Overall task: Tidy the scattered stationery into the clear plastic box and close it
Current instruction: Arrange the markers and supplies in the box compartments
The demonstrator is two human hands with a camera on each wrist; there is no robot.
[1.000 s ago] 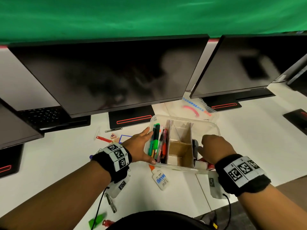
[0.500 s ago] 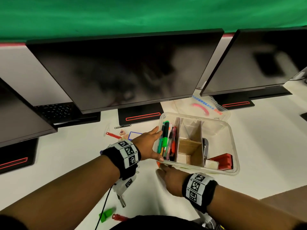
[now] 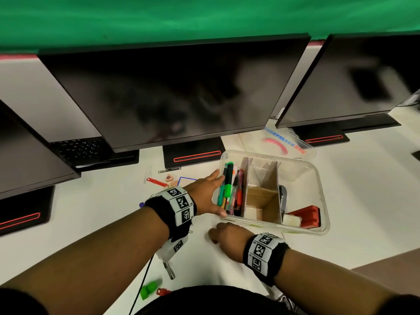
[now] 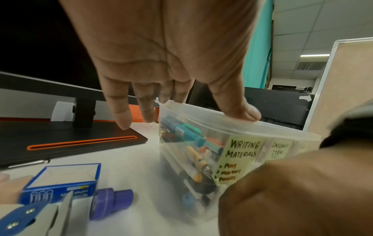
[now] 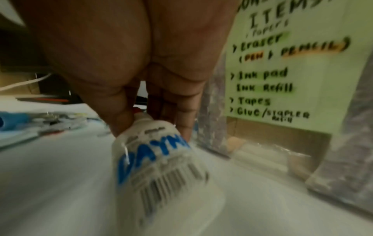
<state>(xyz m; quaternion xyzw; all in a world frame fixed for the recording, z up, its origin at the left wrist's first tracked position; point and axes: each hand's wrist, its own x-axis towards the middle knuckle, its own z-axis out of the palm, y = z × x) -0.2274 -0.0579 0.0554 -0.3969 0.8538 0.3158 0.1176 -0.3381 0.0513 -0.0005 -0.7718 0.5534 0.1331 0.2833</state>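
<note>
The clear plastic box [image 3: 318, 178] stands open on the white desk, with pens [image 3: 229, 189] in its left compartment and a red block [image 3: 306, 215] in its right one. Its lid [image 3: 279, 142] lies behind it. My left hand [image 3: 209, 192] rests against the box's left end; in the left wrist view the left hand [image 4: 181, 103] has straight fingers and its thumb on the rim of the box [image 4: 201, 121]. My right hand [image 3: 218, 235] is on the desk in front of the box. In the right wrist view the right hand [image 5: 151, 124] pinches the neck of a white glue bottle [image 5: 161, 167].
A blue paper-clip box [image 4: 60, 180] and a purple cap-like piece [image 4: 111, 202] lie left of the box. A red cutter [image 3: 156, 181] sits further left. Green [image 3: 148, 289] and red [image 3: 162, 292] bits lie at the near edge. Dark monitors [image 3: 170, 98] stand close behind.
My right hand left the box's right end, moved to the desk in front of the box and took hold of the glue bottle. The left hand stayed on the box.
</note>
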